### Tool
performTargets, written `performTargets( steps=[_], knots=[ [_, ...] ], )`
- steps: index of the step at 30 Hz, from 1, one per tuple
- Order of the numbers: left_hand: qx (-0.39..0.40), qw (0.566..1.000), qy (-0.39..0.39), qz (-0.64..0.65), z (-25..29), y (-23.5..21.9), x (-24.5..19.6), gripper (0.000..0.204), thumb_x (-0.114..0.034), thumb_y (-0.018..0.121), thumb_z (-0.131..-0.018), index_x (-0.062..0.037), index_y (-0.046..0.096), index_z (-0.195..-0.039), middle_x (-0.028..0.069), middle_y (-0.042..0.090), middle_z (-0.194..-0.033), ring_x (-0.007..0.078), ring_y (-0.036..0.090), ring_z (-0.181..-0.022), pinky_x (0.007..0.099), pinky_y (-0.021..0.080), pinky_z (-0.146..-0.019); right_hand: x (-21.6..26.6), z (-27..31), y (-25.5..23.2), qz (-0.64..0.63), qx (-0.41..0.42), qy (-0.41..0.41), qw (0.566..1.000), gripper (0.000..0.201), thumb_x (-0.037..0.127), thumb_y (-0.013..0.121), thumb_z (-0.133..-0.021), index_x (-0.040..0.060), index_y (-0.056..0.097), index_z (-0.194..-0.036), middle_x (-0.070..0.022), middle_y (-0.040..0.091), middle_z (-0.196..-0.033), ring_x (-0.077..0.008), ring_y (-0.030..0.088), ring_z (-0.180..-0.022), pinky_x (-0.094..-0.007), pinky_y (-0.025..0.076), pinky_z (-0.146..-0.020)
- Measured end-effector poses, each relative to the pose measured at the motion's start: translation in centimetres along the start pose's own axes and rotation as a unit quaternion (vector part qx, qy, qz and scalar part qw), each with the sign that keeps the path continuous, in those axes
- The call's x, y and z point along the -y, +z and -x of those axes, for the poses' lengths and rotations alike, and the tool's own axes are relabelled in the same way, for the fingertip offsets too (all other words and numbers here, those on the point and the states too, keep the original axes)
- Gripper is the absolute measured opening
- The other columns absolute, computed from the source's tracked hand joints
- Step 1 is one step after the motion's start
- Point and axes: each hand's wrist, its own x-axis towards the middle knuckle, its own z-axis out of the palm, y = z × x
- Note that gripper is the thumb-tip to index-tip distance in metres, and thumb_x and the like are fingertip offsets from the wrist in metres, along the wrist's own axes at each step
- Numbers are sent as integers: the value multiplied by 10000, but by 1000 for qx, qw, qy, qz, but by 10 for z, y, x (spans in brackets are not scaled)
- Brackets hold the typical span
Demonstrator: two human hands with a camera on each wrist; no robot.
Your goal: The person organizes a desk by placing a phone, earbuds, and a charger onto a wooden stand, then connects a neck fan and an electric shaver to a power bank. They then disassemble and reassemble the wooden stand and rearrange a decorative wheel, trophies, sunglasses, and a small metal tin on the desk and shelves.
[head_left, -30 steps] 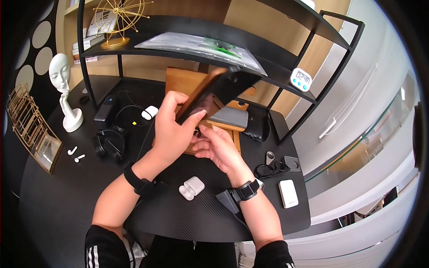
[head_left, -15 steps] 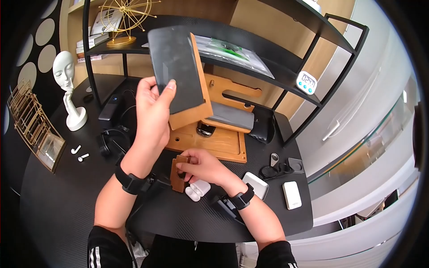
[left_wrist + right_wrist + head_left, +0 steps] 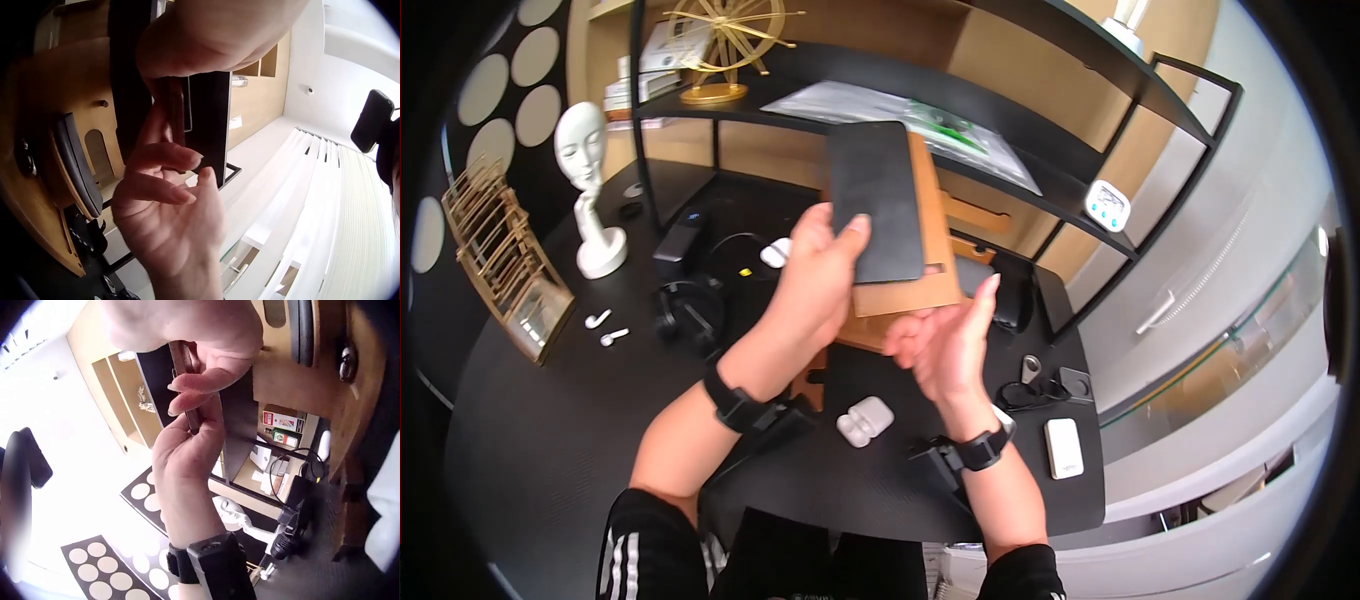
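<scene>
Left hand [image 3: 812, 285]: here it is, gripping a black phone [image 3: 878, 200] and a wooden panel [image 3: 938, 235] as one stack, fingers clamped on the pair, thumb across the phone's face, presumably to stop it sliding off.
Phone: up in the air, tilted, flat against the panel, its lower end just above the panel's bottom ledge, which looks made to catch it.
Right hand [image 3: 950, 345]: right by the panel's lower edge, thumb upright and apart from the bent fingers, nothing clamped; whether a fingertip touches wood, I can't tell. It looks well placed to steady that end.
Wooden stand [image 3: 75, 81]: on the bench [image 3: 830, 490] beyond the hands, a dark slab [image 3: 78, 165] along its ledge, the wood apparently bearing it from below.
Earphone case [image 3: 873, 417]: on the bench between the wrists, nearer the body, both hands being busy above.
Earbuds [image 3: 614, 338]: off to the left, out of the case, beside the headphones [image 3: 688, 308].
</scene>
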Motion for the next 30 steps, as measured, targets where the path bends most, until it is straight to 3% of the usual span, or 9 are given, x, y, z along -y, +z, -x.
performTargets(
  steps=[3,5,7,9,10,15,20,23,30],
  knots=[
    [53,997,-45,17,3,-9,-5,199,-98,487,-943,-7,492,-1120,73,598,-1057,142,583,-960,314,491,-842,2,3,2,174,-28,-69,982,395,424,447,-957,57,488,-1097,-28,543,-703,-125,563,-471,-210,379,-373],
    [9,995,-96,-23,20,-6,-27,216,-116,473,-953,-21,486,-1146,76,595,-1061,152,586,-963,338,494,-847,3,6,9,127,-12,-40,991,254,288,530,-944,60,517,-1056,-14,547,-717,-95,549,-471,-198,383,-383],
    [-41,986,-134,-94,33,-13,-56,219,-115,443,-964,-23,478,-1159,89,586,-1091,181,602,-975,385,516,-839,-1,10,17,110,2,-3,994,253,291,511,-949,62,525,-1057,-40,604,-788,-101,550,-488,-194,396,-411],
    [-4,977,-206,-56,39,-36,-72,218,-103,413,-970,-17,467,-1163,100,574,-1124,211,611,-991,422,534,-834,-11,13,19,71,40,28,996,260,288,509,-949,57,525,-1066,-58,626,-815,-106,558,-509,-200,409,-429],
    [-36,973,-221,-62,47,-43,-79,217,-92,400,-971,-14,463,-1163,109,571,-1139,227,611,-1007,430,539,-840,-15,16,24,59,59,50,995,260,282,505,-950,51,518,-1069,-58,627,-800,-107,562,-520,-204,418,-442],
    [-46,963,-265,-27,106,-92,-128,320,-62,452,-942,2,432,-1256,134,556,-1187,223,594,-1052,408,512,-899,-32,41,43,40,104,128,985,250,249,476,-961,36,502,-1089,-67,628,-806,-117,570,-521,-211,456,-459],
    [-165,958,-212,-105,180,-140,-187,338,-11,448,-915,59,408,-1243,176,562,-1171,260,613,-1028,398,530,-880,-48,61,64,59,169,232,956,232,222,474,-957,32,499,-1088,-69,625,-810,-129,585,-539,-226,472,-480],
    [-246,942,-208,-96,212,-165,-208,310,-7,405,-920,70,410,-1220,189,568,-1131,290,621,-998,454,549,-836,-62,59,80,38,209,300,930,232,219,478,-954,34,498,-1093,-73,625,-824,-127,598,-574,-232,484,-511],
    [-305,935,-168,-67,244,-193,-219,323,8,380,-915,69,405,-1231,192,534,-1189,291,577,-1072,476,521,-874,-106,46,137,39,283,360,888,262,214,497,-939,24,496,-1120,-86,628,-857,-148,615,-628,-245,512,-543]
  ],
)
